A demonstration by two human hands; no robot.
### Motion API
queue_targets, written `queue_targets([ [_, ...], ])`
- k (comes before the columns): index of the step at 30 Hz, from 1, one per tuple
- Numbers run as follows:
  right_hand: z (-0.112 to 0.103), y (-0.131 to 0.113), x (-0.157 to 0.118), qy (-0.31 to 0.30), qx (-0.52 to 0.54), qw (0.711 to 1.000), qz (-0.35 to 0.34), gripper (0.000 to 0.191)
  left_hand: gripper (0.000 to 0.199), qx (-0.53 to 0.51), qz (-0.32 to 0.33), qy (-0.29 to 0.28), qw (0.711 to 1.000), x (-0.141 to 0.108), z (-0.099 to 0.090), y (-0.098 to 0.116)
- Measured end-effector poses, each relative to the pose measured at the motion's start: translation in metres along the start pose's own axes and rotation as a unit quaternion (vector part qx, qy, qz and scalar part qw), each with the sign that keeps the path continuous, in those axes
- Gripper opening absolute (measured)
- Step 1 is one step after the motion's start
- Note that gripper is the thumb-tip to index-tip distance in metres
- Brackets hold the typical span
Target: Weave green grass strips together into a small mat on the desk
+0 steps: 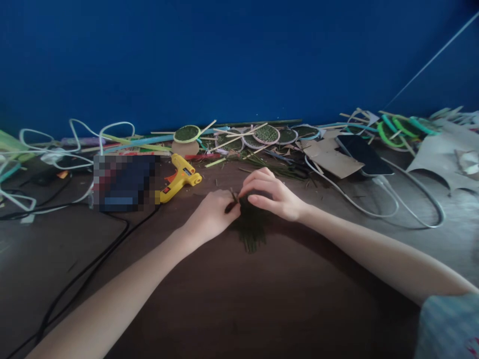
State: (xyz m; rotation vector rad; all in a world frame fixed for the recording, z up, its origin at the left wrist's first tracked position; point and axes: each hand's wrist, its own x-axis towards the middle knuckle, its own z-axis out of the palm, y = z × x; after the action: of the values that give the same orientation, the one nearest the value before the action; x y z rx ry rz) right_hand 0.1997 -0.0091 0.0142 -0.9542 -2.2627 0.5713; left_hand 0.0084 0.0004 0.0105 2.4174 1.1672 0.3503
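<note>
Working over the brown tabletop [239, 299], you have both hands together near the middle, right at a dark green bundle of thin strips [252, 237]. The bundle lies beneath your fingers, its loose ends fanning out toward you. Your left hand [213, 215] is curled nearly closed, with dark green material gripped between thumb and fingers. Your right hand [277, 197] is about half open, its fingers arched over the bundle and its fingertips meeting those of your left; you hide the contact there, so I cannot tell whether they pinch anything.

To the left, beyond your left hand, a yellow glue gun [183, 172] lies on its side, just beside a pixelated dark object [129, 182]. Black cords [128, 227] run from that area toward your left forearm. Farther back, you have a disc with a yellow rim [187, 133] and another with a pink rim [266, 134] among scattered sticks and strips, close to the blue wall [239, 60]. To your right, a phone [362, 154] rests partly on a piece of cardboard [337, 160].
</note>
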Motion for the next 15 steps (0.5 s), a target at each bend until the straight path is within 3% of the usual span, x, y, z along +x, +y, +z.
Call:
queue_targets([
  [4,0.008,0.007,0.0,0.025,-0.081,0.996,0.039,0.012,0.02,-0.032,-0.018,-0.012,0.999,0.0,-0.007,0.002],
  [11,0.017,0.012,-0.001,-0.033,-0.13,0.99,0.036,0.03,0.025,-0.045,-0.023,-0.049,0.997,0.001,-0.016,0.002],
  [15,0.016,0.014,-0.002,-0.041,-0.135,0.989,0.033,0.03,0.03,-0.071,-0.024,-0.064,0.995,0.0,-0.018,0.0],
])
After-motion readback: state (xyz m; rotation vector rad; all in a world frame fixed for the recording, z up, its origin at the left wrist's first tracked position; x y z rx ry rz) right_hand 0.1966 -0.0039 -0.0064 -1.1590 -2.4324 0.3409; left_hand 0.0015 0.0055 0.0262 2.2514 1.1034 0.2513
